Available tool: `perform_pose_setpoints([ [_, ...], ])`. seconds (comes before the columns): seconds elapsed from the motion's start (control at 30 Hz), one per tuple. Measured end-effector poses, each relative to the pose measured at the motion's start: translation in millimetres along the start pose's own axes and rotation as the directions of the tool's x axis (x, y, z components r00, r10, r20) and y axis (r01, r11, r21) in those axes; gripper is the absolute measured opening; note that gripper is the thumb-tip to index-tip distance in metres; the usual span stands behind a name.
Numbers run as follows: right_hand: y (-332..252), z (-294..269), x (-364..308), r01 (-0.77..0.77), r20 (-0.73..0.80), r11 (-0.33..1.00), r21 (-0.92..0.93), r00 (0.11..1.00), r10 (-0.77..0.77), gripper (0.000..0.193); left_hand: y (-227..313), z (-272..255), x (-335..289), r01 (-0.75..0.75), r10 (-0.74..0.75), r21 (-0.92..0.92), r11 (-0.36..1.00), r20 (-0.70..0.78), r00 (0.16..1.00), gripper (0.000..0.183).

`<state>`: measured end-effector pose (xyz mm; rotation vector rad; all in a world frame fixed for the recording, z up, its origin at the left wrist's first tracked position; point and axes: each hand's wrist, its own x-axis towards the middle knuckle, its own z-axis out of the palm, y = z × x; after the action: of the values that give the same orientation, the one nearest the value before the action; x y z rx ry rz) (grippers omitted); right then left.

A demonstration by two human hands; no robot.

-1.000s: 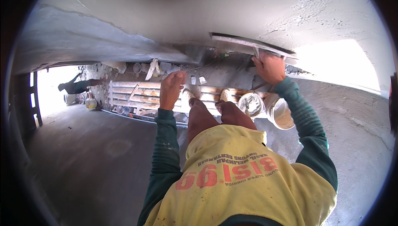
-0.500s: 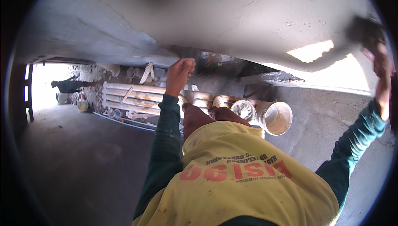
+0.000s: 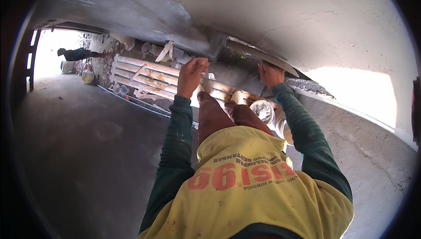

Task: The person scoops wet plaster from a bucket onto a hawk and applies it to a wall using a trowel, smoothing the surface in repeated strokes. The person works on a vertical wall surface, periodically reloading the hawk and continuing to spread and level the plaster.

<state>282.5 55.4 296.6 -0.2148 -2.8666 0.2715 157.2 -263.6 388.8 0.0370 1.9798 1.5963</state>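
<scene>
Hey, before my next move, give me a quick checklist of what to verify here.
1. Right hand gripping the long trowel: ok, it holds it.
2. Trowel lying flat against the wall: cannot tell from this angle.
3. Left hand apart from the trowel: ok, raised to its left, fingers curled.
4. Shoes fully on the wooden slats: cannot tell, the legs hide part.
5. Open bucket well away from the right shoe: not ok, I'd say; it stands close by.
</scene>
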Motion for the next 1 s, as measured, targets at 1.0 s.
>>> perform_pose_setpoints([
  [1.0, -10.0, -402.7, 41.9, -0.235, -0.423, 0.972, -0.012, 0.882, 0.208, 0.029, -19.9, 4.7, 7.8, -0.172, 0.165, -0.216, 0.961, -0.052, 0.985, 0.034],
])
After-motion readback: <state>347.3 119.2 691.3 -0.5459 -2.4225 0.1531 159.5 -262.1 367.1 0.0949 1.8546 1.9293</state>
